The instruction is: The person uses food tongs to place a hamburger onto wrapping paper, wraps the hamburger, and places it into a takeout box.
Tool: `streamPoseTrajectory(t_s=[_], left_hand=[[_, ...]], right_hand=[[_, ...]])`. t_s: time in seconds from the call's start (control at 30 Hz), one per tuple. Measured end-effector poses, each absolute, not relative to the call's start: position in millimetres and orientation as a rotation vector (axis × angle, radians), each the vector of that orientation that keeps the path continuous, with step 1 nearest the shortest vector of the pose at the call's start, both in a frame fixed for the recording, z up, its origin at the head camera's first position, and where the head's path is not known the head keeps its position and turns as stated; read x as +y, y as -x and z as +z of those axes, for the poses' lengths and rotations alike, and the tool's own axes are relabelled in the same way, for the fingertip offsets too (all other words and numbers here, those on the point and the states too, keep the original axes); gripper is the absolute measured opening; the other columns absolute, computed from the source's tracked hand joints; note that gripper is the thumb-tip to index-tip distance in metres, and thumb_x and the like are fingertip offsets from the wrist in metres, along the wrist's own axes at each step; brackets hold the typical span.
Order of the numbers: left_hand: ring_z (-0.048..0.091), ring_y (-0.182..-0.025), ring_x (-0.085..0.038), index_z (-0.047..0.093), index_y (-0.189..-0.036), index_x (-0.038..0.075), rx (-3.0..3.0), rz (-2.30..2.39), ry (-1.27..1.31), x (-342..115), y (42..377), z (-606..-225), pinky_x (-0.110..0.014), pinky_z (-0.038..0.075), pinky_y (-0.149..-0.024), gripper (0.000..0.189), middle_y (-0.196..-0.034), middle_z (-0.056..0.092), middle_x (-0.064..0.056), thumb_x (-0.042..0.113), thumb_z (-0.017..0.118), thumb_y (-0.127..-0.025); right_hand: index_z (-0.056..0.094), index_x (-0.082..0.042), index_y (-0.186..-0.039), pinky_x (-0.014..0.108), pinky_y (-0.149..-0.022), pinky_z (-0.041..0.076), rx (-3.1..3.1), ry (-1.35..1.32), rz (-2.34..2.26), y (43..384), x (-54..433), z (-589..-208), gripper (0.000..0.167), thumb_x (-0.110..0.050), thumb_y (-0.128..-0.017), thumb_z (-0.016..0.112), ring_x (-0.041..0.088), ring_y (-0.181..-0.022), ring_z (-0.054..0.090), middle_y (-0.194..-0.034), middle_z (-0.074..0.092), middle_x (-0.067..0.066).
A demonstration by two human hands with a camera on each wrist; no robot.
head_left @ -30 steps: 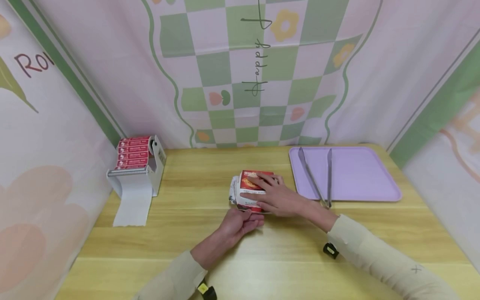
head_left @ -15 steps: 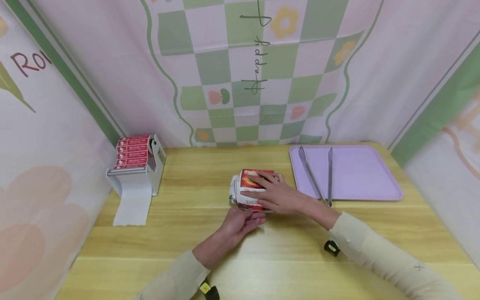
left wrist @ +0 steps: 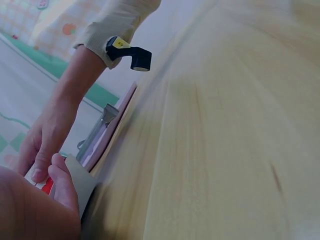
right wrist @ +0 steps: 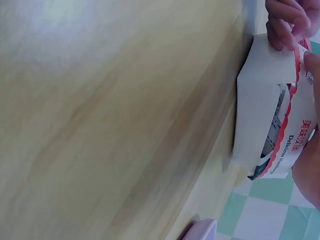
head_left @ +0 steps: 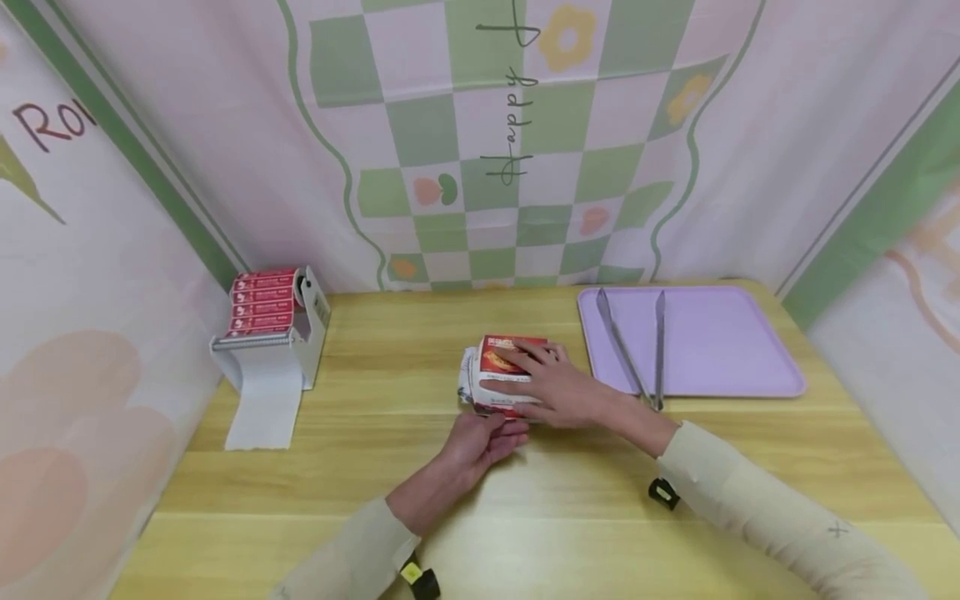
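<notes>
A red and white hamburger box [head_left: 491, 358] sits mid-table, its lid partly raised from the base. Printed wrapping paper [right wrist: 274, 127] shows through the side gap in the right wrist view, and some sticks out on the left in the head view. My right hand [head_left: 566, 392] rests on the lid, fingers spread, thumb toward the front. At the box's front edge, my left hand [head_left: 480, 446] pinches the cardboard between thumb and fingers. Much of the lid is hidden under the right hand.
A purple tray [head_left: 723, 346] stands at the back right, with metal tongs [head_left: 659, 342] lying across its left side, handle end over the front rim. On the left is a white dispenser [head_left: 315, 346] with a roll of red labels [head_left: 262, 308] and a hanging blank strip [head_left: 266, 408].
Both hands keep nearly the same places on the hamburger box. The head view has shifted slightly; nothing else visibly moves.
</notes>
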State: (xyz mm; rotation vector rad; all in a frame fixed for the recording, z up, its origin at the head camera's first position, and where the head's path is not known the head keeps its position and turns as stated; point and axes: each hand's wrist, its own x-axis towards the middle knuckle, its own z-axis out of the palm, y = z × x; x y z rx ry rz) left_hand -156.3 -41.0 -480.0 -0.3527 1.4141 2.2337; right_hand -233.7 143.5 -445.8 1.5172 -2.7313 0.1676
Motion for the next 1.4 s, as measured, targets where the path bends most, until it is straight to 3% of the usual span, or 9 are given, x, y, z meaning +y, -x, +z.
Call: streamPoseTrajectory(t_s=[0.23, 0.47, 0.87, 1.2, 1.4], left_hand=[[0.075, -0.076, -0.016, 0.055, -0.133, 0.005, 1.428, 2.214, 0.372, -31, 158, -479, -0.026, 0.061, -0.069, 0.031, -0.093, 0.077, -0.01, 0.014, 0.048, -0.104], [0.073, -0.069, -0.011, 0.051, -0.137, 0.009, 1.417, 2.255, 0.409, -27, 155, -480, -0.019, 0.057, -0.06, 0.034, -0.098, 0.077, -0.012, 0.012, 0.047, -0.104], [0.072, -0.07, -0.008, 0.056, -0.132, 0.005, 1.436, 2.227, 0.378, -35, 156, -484, -0.018, 0.057, -0.064, 0.031, -0.087, 0.076, -0.002, 0.017, 0.05, -0.104], [0.073, -0.073, -0.01, 0.062, -0.124, -0.003, 1.41, 2.215, 0.378, -45, 155, -483, -0.017, 0.057, -0.063, 0.033, -0.088, 0.078, -0.004, 0.017, 0.049, -0.102], [0.074, -0.074, -0.008, 0.065, -0.12, -0.001, 1.457, 2.196, 0.378, -52, 155, -484, -0.016, 0.056, -0.062, 0.032, -0.094, 0.078, -0.006, 0.02, 0.049, -0.104]], right_hand=[[0.038, -0.044, -0.151, 0.061, -0.105, 0.028, -2.754, -1.489, 0.207, 235, 146, -448, 0.051, -0.036, -0.102, 0.051, 0.035, -0.152, 0.018, -0.165, 0.026, 0.007], [0.04, -0.042, -0.151, 0.059, -0.105, 0.027, -2.755, -1.512, 0.224, 234, 149, -447, 0.051, -0.033, -0.102, 0.052, 0.035, -0.151, 0.018, -0.165, 0.026, 0.008], [0.041, -0.042, -0.15, 0.059, -0.103, 0.029, -2.716, -1.544, 0.128, 233, 148, -445, 0.049, -0.037, -0.102, 0.051, 0.039, -0.15, 0.021, -0.163, 0.028, 0.012], [0.04, -0.045, -0.149, 0.062, -0.104, 0.031, -2.736, -1.555, 0.086, 233, 150, -442, 0.047, -0.039, -0.104, 0.048, 0.039, -0.151, 0.021, -0.163, 0.028, 0.013], [0.039, -0.046, -0.149, 0.062, -0.104, 0.032, -2.732, -1.576, 0.06, 235, 151, -439, 0.048, -0.041, -0.103, 0.049, 0.039, -0.15, 0.023, -0.163, 0.029, 0.012]])
